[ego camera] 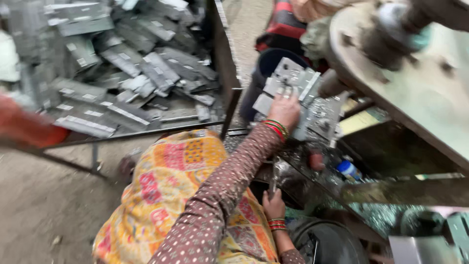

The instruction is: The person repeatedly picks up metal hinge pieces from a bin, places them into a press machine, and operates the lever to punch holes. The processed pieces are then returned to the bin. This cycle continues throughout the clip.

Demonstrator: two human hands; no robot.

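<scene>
Soft daylight, heavy motion blur

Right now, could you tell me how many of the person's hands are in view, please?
2. The left hand is raised, gripping a stack of grey metal plates. The right hand is lower, holding a thin metal rod. No others show clearly.

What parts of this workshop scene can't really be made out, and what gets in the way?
- Head view: the fingers of the left hand are hidden behind the grey metal plates it holds.
- What the right hand grips is lost in shadow and blur.
- The person in a striped top is cut off by the top edge.
- The pile of metal pieces is smeared by motion blur.
- The machine disc runs off the right edge.
</scene>
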